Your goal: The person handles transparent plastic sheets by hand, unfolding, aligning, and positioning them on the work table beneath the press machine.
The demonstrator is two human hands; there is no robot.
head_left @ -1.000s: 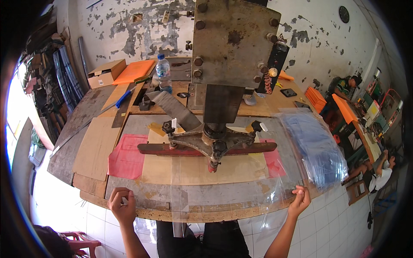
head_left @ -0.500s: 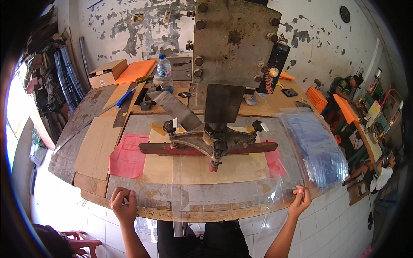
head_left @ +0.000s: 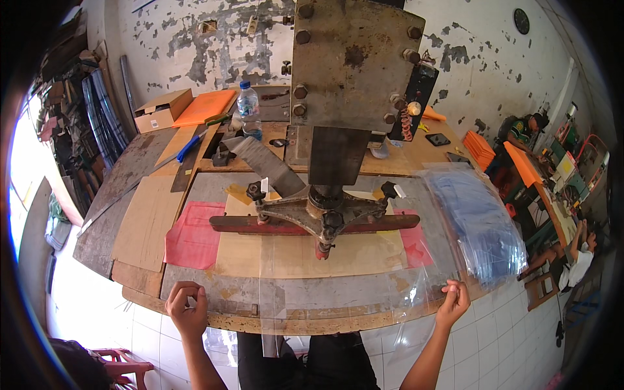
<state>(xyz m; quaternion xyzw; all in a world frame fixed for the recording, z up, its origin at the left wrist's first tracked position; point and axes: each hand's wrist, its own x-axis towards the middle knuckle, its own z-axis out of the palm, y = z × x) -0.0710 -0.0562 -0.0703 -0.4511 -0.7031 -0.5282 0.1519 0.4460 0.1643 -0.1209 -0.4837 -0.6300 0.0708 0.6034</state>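
Left of the clear plastic sheet (head_left: 273, 299), my left hand (head_left: 187, 308) is held over the near table edge, its fingers curled shut around nothing. My right hand (head_left: 454, 303) is raised by the sheet's right side with fingers drawn together; whether they grip the thin plastic cannot be made out. The sheet hangs over the near edge toward my lap. Its far part runs to the long reddish press bar (head_left: 383, 225), which sits across a tan board (head_left: 305, 268) beneath the metal press head (head_left: 325, 211). Pink sheets (head_left: 195, 235) show at both ends of the board.
A stack of clear bluish plastic (head_left: 478, 221) lies on the table's right. Cardboard (head_left: 140, 224), a blue-handled cutter (head_left: 188, 148), a water bottle (head_left: 249, 110) and a box (head_left: 162, 109) are at the left. A co-worker (head_left: 523, 130) is at a bench on the right.
Both my hands, the plastic sheet and the press stay in place. At the far right, a seated person's arm has shifted.
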